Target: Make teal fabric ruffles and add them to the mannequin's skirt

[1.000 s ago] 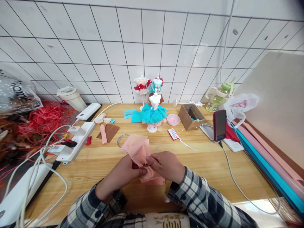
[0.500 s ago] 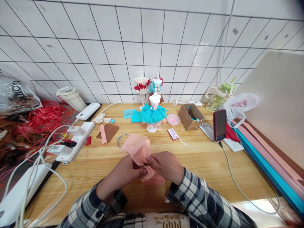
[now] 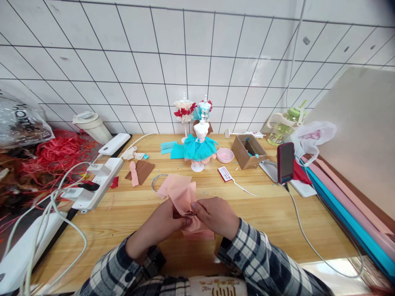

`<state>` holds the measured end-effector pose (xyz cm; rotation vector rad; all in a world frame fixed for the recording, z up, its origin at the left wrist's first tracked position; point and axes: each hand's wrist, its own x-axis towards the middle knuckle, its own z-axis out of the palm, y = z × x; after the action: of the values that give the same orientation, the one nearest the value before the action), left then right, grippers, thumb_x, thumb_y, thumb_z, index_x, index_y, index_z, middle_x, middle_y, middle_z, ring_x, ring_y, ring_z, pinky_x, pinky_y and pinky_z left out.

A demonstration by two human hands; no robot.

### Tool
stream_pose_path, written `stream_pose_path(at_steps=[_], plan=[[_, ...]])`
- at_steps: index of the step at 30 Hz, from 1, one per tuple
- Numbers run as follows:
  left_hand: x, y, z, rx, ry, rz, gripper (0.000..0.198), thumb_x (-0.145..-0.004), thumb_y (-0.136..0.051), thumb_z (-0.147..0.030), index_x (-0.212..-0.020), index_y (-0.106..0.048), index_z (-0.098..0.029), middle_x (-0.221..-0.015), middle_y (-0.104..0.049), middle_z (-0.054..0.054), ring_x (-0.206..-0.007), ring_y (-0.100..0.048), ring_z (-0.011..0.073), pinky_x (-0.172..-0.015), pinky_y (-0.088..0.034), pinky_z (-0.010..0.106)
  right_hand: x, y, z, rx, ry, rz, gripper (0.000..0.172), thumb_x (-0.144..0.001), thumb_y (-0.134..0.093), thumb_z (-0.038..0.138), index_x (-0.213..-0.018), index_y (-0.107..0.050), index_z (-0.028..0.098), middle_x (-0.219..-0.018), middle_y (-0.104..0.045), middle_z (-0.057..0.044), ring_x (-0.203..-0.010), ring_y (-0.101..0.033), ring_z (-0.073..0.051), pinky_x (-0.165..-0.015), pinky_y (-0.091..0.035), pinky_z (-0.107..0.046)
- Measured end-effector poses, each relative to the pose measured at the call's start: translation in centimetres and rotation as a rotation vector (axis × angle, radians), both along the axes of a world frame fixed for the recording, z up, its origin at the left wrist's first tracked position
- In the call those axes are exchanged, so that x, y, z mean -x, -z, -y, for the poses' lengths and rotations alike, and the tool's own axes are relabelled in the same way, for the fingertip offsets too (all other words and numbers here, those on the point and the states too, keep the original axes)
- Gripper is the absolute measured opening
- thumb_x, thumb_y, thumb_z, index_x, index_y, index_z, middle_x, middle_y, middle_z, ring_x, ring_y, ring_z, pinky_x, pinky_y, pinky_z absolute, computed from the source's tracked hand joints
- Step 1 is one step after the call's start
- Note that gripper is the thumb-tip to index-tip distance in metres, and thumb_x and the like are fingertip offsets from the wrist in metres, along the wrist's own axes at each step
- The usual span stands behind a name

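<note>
Near the front edge of the table, my left hand [image 3: 169,220] is closed around a piece of peach-pink crepe paper [image 3: 183,197], thumb against its lower part. My right hand [image 3: 216,214] pinches the same paper from the right. A thin dark line shows between the two hands; whether it is a tool or a fold I cannot tell. More pink paper [image 3: 199,235] lies flat below the hands. Beyond them stands a small white dress-form [image 3: 201,130] in a turquoise ruffled skirt [image 3: 200,148]. A thin wire ring [image 3: 153,184] lies partly under the paper.
Two more dressed forms stand by the tiled wall. Behind the hands are turquoise sheets [image 3: 177,151], a pink bowl [image 3: 225,155], a cardboard box [image 3: 248,152] and a labelled packet [image 3: 224,174]. A phone [image 3: 285,163] stands right; a power strip [image 3: 98,187] with cables lies left.
Both hands stay in almost the same place. The pink paper between them has shifted slightly, and the thin dark line there shows more plainly.
</note>
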<state>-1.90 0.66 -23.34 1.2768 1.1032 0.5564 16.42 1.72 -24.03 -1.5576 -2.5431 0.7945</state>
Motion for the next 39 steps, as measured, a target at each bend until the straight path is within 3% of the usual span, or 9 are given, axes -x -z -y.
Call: stream_pose_path(at_steps=[11,15,19,23,26,30,34,37,39], plan=[[0.1,0.6,0.3,-0.004,-0.014,-0.033,0.018,-0.063,-0.07,-0.021,-0.076,-0.059,-0.016,-0.07,-0.063,-0.003,-0.068,-0.058,0.0174,-0.062,-0.043,0.027,0.4,0.2,0.1,-0.041,0.022,0.02,0.055,-0.098,-0.022,0.049,-0.079,-0.066,0.022,-0.076,-0.069,-0.003,-0.064,-0.056,-0.014,-0.054,-0.02,-0.027],[0.4,0.7,0.3,0.03,-0.079,0.006,0.034,-0.064,-0.073,-0.028,-0.091,-0.057,-0.015,-0.072,-0.065,-0.001,-0.066,-0.06,0.0171,-0.061,-0.044,0.027,-1.7,0.4,-0.3,0.007,0.05,-0.132,0.054,-0.099,-0.021,0.048,-0.076,-0.062,0.02,-0.072,-0.065,-0.002,-0.065,-0.054,-0.013,-0.055,-0.026,-0.024],[1.2,0.6,0.2,0.113,-0.132,0.103,0.071,-0.068,-0.073,-0.034,-0.128,-0.04,-0.02,-0.095,-0.071,0.007,-0.082,-0.066,0.02,-0.071,-0.048,0.031,-5.9,2.4,-1.6,0.002,0.242,-0.304,0.053,-0.098,-0.018,0.048,-0.077,-0.056,0.019,-0.071,-0.061,-0.002,-0.067,-0.055,-0.014,-0.061,-0.034,-0.023],[1.4,1.3,0.0,0.063,-0.093,0.069,0.057,-0.071,-0.071,-0.039,-0.12,-0.05,-0.019,-0.101,-0.07,0.01,-0.093,-0.065,0.0227,-0.084,-0.047,0.035,-8.7,5.3,-2.3,-0.038,0.4,-0.295,0.049,-0.095,-0.027,0.052,-0.072,-0.054,0.019,-0.07,-0.06,-0.002,-0.069,-0.055,-0.017,-0.065,-0.035,-0.025],[1.0,2.3,0.0,-0.04,-0.043,0.024,0.053,-0.075,-0.067,-0.045,-0.118,-0.052,-0.017,-0.113,-0.065,0.014,-0.104,-0.06,0.0251,-0.089,-0.046,0.036,-8.3,6.6,-1.7,-0.013,0.405,-0.457,0.05,-0.094,-0.027,0.056,-0.065,-0.047,0.019,-0.062,-0.052,0.0,-0.062,-0.049,-0.015,-0.058,-0.033,-0.024],[-0.2,3.0,0.1,-0.176,-0.009,-0.041,0.061,-0.075,-0.065,-0.048,-0.126,-0.049,-0.019,-0.134,-0.052,0.015,-0.115,-0.052,0.0275,-0.094,-0.042,0.036,-5.8,6.9,-0.5,0.013,0.325,-0.648,0.052,-0.094,-0.025,0.056,-0.065,-0.045,0.019,-0.061,-0.049,0.001,-0.059,-0.046,-0.013,-0.056,-0.031,-0.023],[-1.1,3.3,-0.2,-0.193,0.021,-0.09,0.04,-0.076,-0.063,-0.044,-0.103,-0.062,-0.015,-0.101,-0.068,0.009,-0.093,-0.06,0.0245,-0.08,-0.046,0.031,-4.3,6.5,0.2,-0.024,0.245,-0.67,0.05,-0.096,-0.025,0.054,-0.071,-0.049,0.018,-0.064,-0.052,0.001,-0.061,-0.049,-0.013,-0.058,-0.032,-0.023],[-1.0,3.9,-0.3,-0.175,-0.032,-0.145,0.028,-0.08,-0.057,-0.043,-0.076,-0.063,-0.015,-0.075,-0.066,0.004,-0.073,-0.059,0.0205,-0.066,-0.044,0.027,-4.9,6.3,0.7,-0.037,0.224,-0.638,0.046,-0.097,-0.024,0.052,-0.08,-0.051,0.019,-0.072,-0.058,0.0,-0.067,-0.053,-0.014,-0.062,-0.034,-0.024],[-0.6,4.3,0.0,-0.202,-0.068,-0.18,0.026,-0.081,-0.055,-0.041,-0.075,-0.062,-0.016,-0.074,-0.065,0.003,-0.073,-0.058,0.0201,-0.065,-0.043,0.027,-5.7,6.3,1.1,-0.034,0.238,-0.576,0.041,-0.096,-0.027,0.052,-0.091,-0.051,0.02,-0.073,-0.059,0.0,-0.068,-0.054,-0.015,-0.063,-0.035,-0.025]])
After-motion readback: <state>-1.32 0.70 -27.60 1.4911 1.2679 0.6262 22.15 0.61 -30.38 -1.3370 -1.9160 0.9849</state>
